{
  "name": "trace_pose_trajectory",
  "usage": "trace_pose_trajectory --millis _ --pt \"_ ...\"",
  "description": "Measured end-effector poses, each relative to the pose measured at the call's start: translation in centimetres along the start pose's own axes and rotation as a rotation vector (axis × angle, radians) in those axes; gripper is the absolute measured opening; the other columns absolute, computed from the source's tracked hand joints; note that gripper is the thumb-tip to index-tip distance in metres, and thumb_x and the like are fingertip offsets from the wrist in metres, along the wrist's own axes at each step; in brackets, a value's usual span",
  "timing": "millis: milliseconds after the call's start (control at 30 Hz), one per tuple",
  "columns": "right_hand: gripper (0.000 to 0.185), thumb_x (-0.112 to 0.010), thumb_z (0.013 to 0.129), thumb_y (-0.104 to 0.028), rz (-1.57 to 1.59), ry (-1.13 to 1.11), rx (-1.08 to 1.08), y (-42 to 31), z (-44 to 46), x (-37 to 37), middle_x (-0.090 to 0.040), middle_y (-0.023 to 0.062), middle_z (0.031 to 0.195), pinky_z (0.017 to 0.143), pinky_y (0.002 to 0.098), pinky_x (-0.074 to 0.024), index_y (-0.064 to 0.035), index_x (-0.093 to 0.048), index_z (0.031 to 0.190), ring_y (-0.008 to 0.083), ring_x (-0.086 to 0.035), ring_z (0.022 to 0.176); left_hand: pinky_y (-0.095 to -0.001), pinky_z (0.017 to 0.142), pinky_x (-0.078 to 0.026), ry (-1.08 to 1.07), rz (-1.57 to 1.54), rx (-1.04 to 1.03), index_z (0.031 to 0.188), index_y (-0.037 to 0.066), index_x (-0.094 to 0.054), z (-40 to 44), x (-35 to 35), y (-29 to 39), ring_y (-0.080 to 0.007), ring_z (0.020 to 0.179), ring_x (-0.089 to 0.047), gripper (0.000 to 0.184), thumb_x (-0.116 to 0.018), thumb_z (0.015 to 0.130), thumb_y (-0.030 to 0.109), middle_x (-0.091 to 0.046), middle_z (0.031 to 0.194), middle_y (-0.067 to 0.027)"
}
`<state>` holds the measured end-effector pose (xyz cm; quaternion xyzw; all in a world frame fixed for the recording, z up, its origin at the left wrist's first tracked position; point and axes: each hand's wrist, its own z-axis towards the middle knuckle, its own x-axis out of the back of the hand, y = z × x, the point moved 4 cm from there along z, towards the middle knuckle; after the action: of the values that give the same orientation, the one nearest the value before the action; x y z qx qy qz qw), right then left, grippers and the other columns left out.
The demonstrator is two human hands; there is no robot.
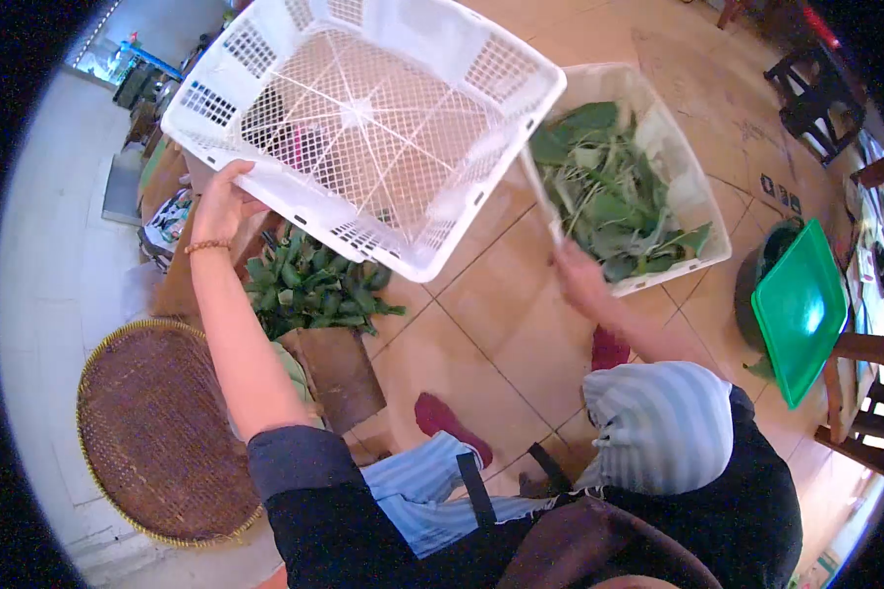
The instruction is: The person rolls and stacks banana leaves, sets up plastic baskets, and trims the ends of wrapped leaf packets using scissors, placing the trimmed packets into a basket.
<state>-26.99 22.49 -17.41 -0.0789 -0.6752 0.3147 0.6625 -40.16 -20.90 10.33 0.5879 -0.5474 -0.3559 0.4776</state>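
My left hand [228, 201] grips the near-left rim of a white plastic mesh crate [300, 209], holding it tilted up so that its lattice bottom shows. Nothing lies inside that crate. My right hand [583, 282], a little blurred, is closed at the near-left edge of a second white crate [695, 172] on the right. Large green leaves and stems [609, 191] lie in this second crate. Below the raised crate, a pile of green leafy vegetables [309, 283] sits close to my left forearm, partly covered by the crate.
A round woven basket [152, 422] is at my left, beside a piece of brown cardboard [339, 378]. On the right, a green plastic tray [803, 304] leans over a dark tub. A dark stool [817, 103] stands farther back. My feet rest on the tiled floor [481, 344].
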Motion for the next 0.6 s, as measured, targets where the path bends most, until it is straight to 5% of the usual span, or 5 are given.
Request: trace_pose_trajectory --millis 100,200,333,467,600 --pt "0.024 -0.050 0.070 -0.002 -0.033 -0.162 0.149 -4.8 -3.2 -2.3 -0.050 0.0164 0.085 0.059 0.0422 -0.0448 -0.0082 -0.047 0.093 0.0342 -0.055 0.073 -0.0341 0.065 -0.054 -0.020 -0.060 -0.046 0.097 0.001 -0.050 -1.0 -1.1 1.3 -0.0218 0.085 -0.059 0.026 -0.053 0.078 0.018 -0.058 0.092 -0.0115" --pt "0.026 -0.051 0.071 -0.004 0.244 -0.200 0.233 -7.5 -5.6 -4.6 -0.050 0.0197 0.098 0.064 0.0407 -0.0455 -0.0056 -0.046 0.096 0.0369 -0.054 0.076 -0.0307 0.076 -0.047 -0.032 -0.153 -0.023 0.102 0.001 -0.050 -1.1 -2.1 1.7 -0.0207 0.089 -0.055 0.027 -0.054 0.080 0.017 -0.057 0.098 -0.0082" --pt "0.036 -0.049 0.075 -0.008 0.361 -0.291 0.390 -9.1 -6.6 -3.9 -0.050 0.0205 0.106 0.068 0.0384 -0.0447 -0.0025 -0.043 0.110 0.0354 -0.053 0.080 -0.0453 0.074 -0.052 -0.020 -0.396 -0.030 0.088 -0.002 -0.049 1.3 -6.8 -0.5 -0.0290 0.085 -0.056 0.018 -0.053 0.078 0.012 -0.054 0.088 -0.0151" --pt "0.045 -0.042 0.085 -0.019 0.771 -0.795 -0.346 -9.7 -5.9 -0.8 -0.052 0.0191 0.101 0.070 0.0342 -0.0427 -0.0036 -0.035 0.127 0.0290 -0.052 0.083 -0.0523 0.071 -0.052 -0.076 -0.589 -0.076 0.093 -0.005 -0.046 5.8 -12.2 -4.1 -0.0355 0.089 -0.052 0.022 -0.052 0.077 0.009 -0.046 0.100 -0.0198" --pt "0.043 -0.037 0.088 -0.025 0.498 -0.711 0.070 -6.4 -7.4 1.9 -0.053 0.0184 0.099 0.072 0.0320 -0.0418 -0.0054 -0.038 0.126 0.0264 -0.051 0.083 -0.0575 0.065 -0.053 -0.036 -0.732 -0.130 0.099 -0.007 -0.039 10.0 -19.0 -6.4 -0.0445 0.095 -0.048 0.026 -0.048 0.078 0.005 -0.039 0.109 -0.0231"
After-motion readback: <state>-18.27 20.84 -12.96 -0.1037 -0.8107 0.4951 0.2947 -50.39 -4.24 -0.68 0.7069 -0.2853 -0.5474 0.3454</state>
